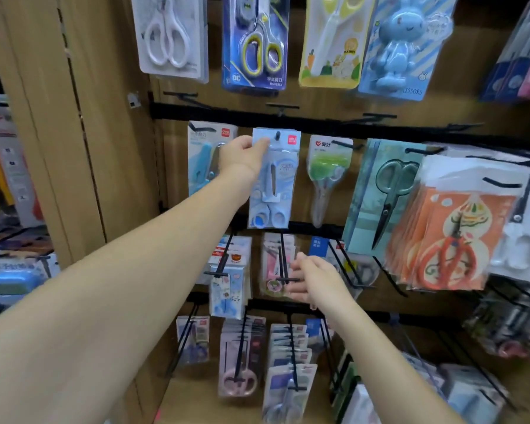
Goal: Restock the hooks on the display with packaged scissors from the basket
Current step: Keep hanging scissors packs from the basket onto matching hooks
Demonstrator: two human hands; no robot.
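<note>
My left hand [242,154] pinches the top left corner of a light blue scissors pack [273,179]. The pack's hole sits on a black hook [278,135] in the middle row of the display. The pack hangs upright. Lower down, my right hand [315,278] reaches toward a pink scissors pack [273,267] on a long hook [283,258], fingers relaxed and holding nothing. The basket is out of view.
Rows of black hooks carry other packs: green scissors [328,175], grey-handled scissors [389,194], a thick orange stack [447,237]. The upper row holds white [169,35] and DC-branded packs [257,44]. A wooden post [74,133] stands at the left. Long hooks jut out below.
</note>
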